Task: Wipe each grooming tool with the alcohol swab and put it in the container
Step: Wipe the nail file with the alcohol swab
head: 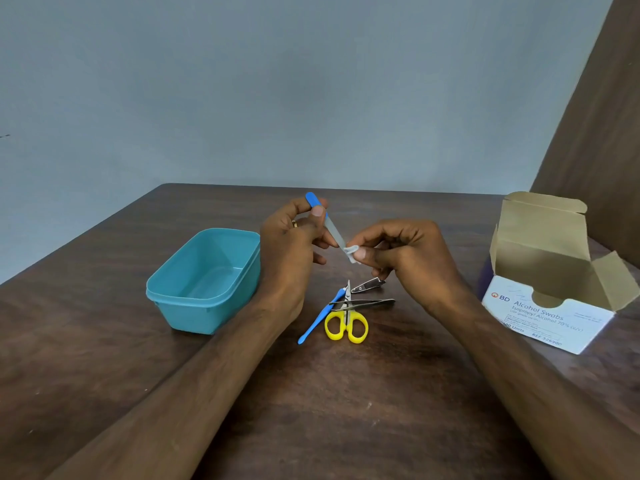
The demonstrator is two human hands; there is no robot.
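Note:
My left hand [294,237] pinches the blue handle of a nail file [332,226], held tilted above the table. My right hand [408,254] pinches a small white alcohol swab [350,252] folded around the file's metal tip. Below the hands lie yellow-handled scissors [346,325], a blue-handled tool [320,318], metal tweezers [367,302] and a nail clipper [367,285], partly overlapping. The teal container [166,292] stands to the left, with nothing in it.
An open white box of alcohol swabs [550,317] stands at the right on the dark wooden table [346,410]. A grey wall rises behind the table's far edge, and a brown panel stands at the far right.

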